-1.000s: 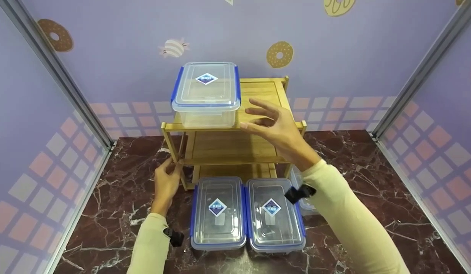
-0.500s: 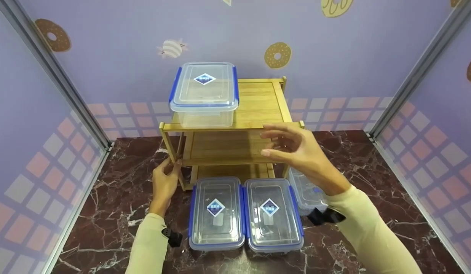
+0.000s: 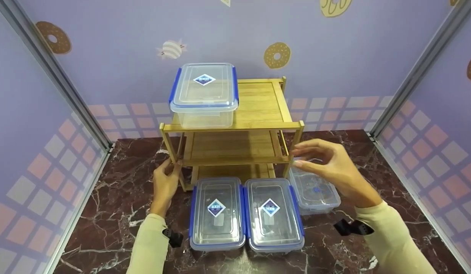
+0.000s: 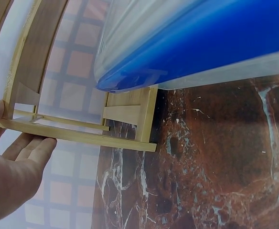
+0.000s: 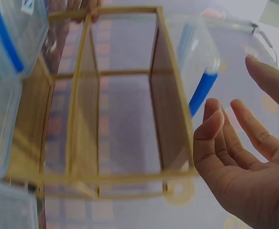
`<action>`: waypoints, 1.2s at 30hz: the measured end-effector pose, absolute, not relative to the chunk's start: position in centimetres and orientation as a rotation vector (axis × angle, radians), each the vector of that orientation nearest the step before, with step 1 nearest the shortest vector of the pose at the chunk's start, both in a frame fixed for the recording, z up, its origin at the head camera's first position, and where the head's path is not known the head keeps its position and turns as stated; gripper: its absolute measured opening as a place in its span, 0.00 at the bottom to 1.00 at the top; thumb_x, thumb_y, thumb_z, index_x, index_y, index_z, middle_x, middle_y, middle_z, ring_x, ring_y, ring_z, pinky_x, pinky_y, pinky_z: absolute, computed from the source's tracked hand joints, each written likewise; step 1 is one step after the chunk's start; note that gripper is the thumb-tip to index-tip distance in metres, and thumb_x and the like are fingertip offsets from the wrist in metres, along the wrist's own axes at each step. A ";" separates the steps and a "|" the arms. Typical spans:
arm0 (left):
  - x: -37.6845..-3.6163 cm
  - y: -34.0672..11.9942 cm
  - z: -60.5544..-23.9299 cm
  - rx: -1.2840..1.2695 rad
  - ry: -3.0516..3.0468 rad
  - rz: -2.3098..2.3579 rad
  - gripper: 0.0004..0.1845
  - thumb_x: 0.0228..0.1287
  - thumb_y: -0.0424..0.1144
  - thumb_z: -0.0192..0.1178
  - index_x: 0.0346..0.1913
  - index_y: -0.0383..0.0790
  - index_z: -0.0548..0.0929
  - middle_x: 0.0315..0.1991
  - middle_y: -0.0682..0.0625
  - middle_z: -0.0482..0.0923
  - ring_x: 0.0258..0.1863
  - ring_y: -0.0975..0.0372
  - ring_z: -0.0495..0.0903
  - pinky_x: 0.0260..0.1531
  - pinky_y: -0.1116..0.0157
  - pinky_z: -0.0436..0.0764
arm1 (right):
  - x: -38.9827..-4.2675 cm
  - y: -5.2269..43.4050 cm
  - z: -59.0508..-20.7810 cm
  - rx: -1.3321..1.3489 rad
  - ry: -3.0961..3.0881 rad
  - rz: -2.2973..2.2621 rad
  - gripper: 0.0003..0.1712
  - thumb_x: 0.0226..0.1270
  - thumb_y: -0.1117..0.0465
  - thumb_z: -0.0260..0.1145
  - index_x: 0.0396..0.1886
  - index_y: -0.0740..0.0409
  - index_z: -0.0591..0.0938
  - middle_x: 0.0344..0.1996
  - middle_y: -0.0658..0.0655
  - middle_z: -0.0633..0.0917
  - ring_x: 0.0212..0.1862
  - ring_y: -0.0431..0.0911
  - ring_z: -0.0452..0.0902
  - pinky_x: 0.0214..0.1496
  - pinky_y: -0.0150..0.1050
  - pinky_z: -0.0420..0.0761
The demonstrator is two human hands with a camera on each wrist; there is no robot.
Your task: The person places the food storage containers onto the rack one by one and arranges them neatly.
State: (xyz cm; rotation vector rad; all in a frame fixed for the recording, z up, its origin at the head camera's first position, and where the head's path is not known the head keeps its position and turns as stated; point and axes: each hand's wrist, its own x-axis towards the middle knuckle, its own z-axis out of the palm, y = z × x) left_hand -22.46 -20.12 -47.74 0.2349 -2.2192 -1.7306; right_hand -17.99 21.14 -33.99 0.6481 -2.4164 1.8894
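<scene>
A three-tier wooden shelf rack (image 3: 258, 102) stands against the back wall. My left hand (image 3: 166, 184) holds its front left post between thumb and fingers, as the left wrist view shows on the wooden post (image 4: 77, 135). My right hand (image 3: 330, 167) is at the right of the rack, near its front right post, fingers loosely bent with nothing between them. A clear lidded food container (image 3: 205, 95) with blue clips sits on the top shelf's left half. Below my right hand, a clear plastic container (image 3: 315, 190) lies on the floor, partly covered by the hand.
Two clear lidded containers with blue clips, a left one (image 3: 218, 232) and a right one (image 3: 277, 232), lie side by side before the rack on the dark marbled floor (image 3: 113, 213). Purple patterned walls (image 3: 235, 34) enclose the back and sides.
My right hand has moved away from beside the top container, down and to the right, uncovering the right side of the rack. My left hand stays on the post.
</scene>
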 end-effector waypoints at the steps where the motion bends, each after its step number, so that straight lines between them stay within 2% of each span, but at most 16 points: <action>1: -22.5 -20.1 -47.8 0.235 -2.221 -1.734 0.21 0.67 0.43 0.58 0.60 0.39 0.76 0.48 0.38 0.81 0.49 0.51 0.79 0.52 0.55 0.76 | -18.0 21.6 -34.3 0.629 -2.426 1.854 0.23 0.53 0.64 0.74 0.50 0.63 0.80 0.44 0.63 0.83 0.41 0.53 0.81 0.42 0.43 0.83; 5: -22.4 -20.2 -47.8 0.232 -2.225 -1.750 0.21 0.68 0.43 0.57 0.61 0.39 0.75 0.49 0.37 0.80 0.50 0.50 0.79 0.53 0.54 0.76 | -18.3 23.6 -35.4 0.605 -2.462 1.703 0.20 0.54 0.62 0.74 0.48 0.60 0.81 0.43 0.60 0.84 0.39 0.51 0.81 0.38 0.39 0.83; 11: -22.4 -20.2 -47.7 0.234 -2.232 -1.791 0.23 0.69 0.44 0.56 0.63 0.38 0.73 0.51 0.39 0.79 0.52 0.52 0.78 0.54 0.56 0.76 | -19.1 26.3 -37.3 0.572 -2.479 1.689 0.19 0.57 0.61 0.72 0.47 0.62 0.81 0.39 0.61 0.85 0.36 0.48 0.83 0.32 0.35 0.82; 17: -22.2 -20.0 -47.2 0.230 -2.199 -1.822 0.22 0.68 0.40 0.56 0.62 0.35 0.73 0.51 0.35 0.78 0.53 0.50 0.77 0.54 0.57 0.75 | -19.7 28.5 -39.4 0.391 -2.558 1.708 0.21 0.59 0.57 0.70 0.51 0.59 0.80 0.42 0.61 0.84 0.40 0.47 0.82 0.36 0.38 0.83; 22: -21.4 -19.5 -45.5 0.229 -2.204 -1.827 0.22 0.69 0.36 0.55 0.62 0.30 0.72 0.50 0.31 0.78 0.52 0.46 0.78 0.54 0.53 0.75 | -19.4 29.5 -40.1 0.259 -2.591 1.765 0.24 0.60 0.57 0.70 0.54 0.61 0.77 0.47 0.64 0.81 0.40 0.47 0.81 0.38 0.41 0.84; 26: -21.7 -19.7 -46.1 0.245 -2.221 -1.785 0.21 0.69 0.39 0.55 0.62 0.34 0.74 0.48 0.34 0.80 0.48 0.50 0.80 0.52 0.54 0.76 | -19.8 30.6 -41.5 0.207 -2.616 1.774 0.26 0.60 0.57 0.70 0.56 0.62 0.76 0.49 0.63 0.80 0.38 0.46 0.81 0.38 0.41 0.83; 29: -22.3 -20.0 -47.3 0.253 -2.223 -1.746 0.21 0.68 0.43 0.57 0.61 0.39 0.76 0.46 0.37 0.81 0.44 0.54 0.81 0.50 0.57 0.78 | -20.7 32.1 -43.6 0.233 -2.642 1.718 0.27 0.60 0.57 0.70 0.57 0.60 0.75 0.49 0.62 0.80 0.37 0.44 0.81 0.37 0.40 0.83; 32: -22.2 -20.0 -47.3 0.245 -2.217 -1.742 0.21 0.68 0.43 0.57 0.60 0.38 0.76 0.46 0.37 0.82 0.43 0.54 0.81 0.49 0.56 0.78 | -21.6 33.4 -45.7 0.267 -2.672 1.642 0.27 0.61 0.56 0.69 0.59 0.58 0.75 0.51 0.62 0.80 0.40 0.43 0.82 0.39 0.41 0.83; 36: -21.7 -19.8 -46.4 0.231 -2.230 -1.786 0.21 0.69 0.41 0.56 0.62 0.37 0.75 0.48 0.36 0.80 0.48 0.51 0.80 0.53 0.54 0.76 | -22.1 34.5 -47.4 0.304 -2.691 1.611 0.27 0.62 0.55 0.68 0.59 0.57 0.75 0.52 0.63 0.79 0.44 0.42 0.81 0.42 0.44 0.82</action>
